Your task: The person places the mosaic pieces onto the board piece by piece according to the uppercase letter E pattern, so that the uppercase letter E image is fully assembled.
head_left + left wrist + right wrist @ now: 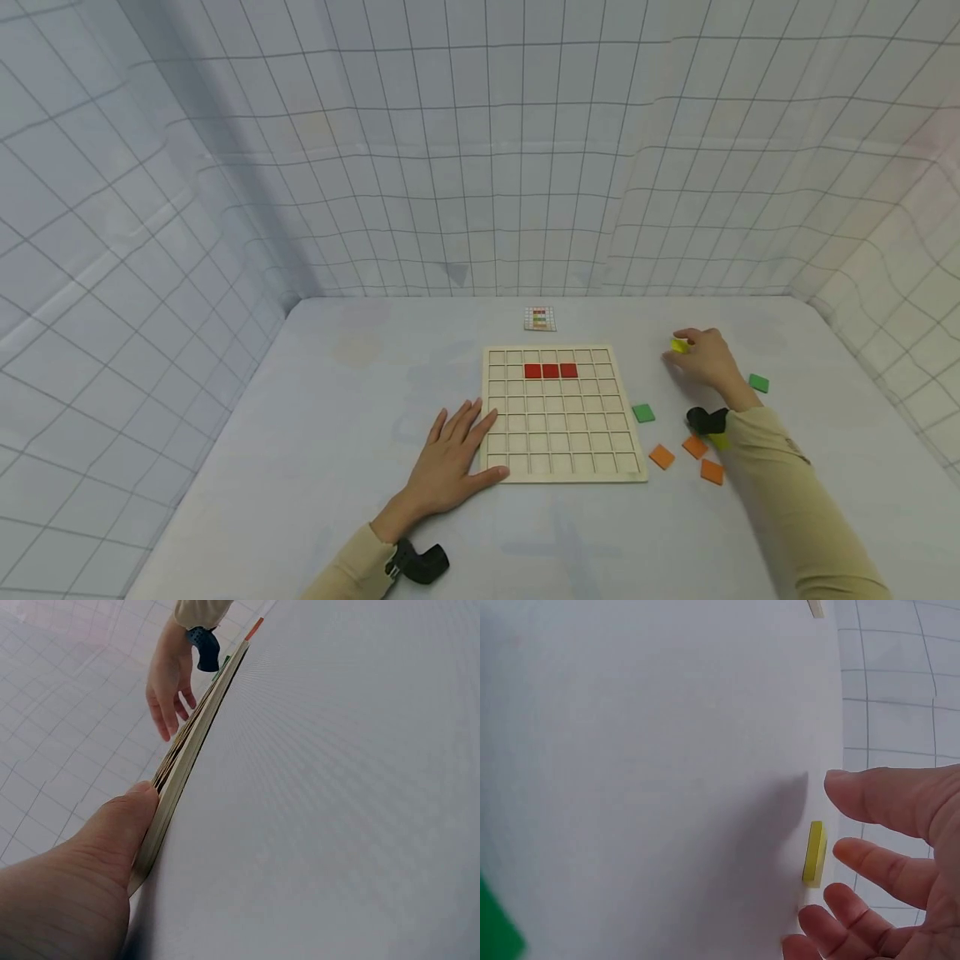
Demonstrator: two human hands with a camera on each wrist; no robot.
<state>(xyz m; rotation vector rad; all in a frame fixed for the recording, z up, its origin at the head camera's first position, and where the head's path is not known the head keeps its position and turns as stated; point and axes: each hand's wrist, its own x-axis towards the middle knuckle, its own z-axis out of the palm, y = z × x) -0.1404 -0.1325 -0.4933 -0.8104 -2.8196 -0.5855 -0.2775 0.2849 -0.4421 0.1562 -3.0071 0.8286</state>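
My left hand (444, 472) rests at the left edge of a pale gridded board (491, 477), fingers spread and straight. Its thumb lies on the board's near left corner, seen also in the left wrist view. Three red tiles (551, 371) sit side by side in the board's second row from the far side. To the right of the board, my right hand (708, 360) hovers around a yellow tile (679, 345). In the right wrist view this yellow tile (814, 853) lies on the table, with a gap between it and the thumb and fingers.
Behind the board lies a small pattern card (540, 319). Right of the board are a green tile (643, 413), three orange tiles (662, 457) and a second yellow tile (720, 441) partly under the right wrist. Another green tile (759, 383) lies farther right. Grid-patterned curtains surround the table.
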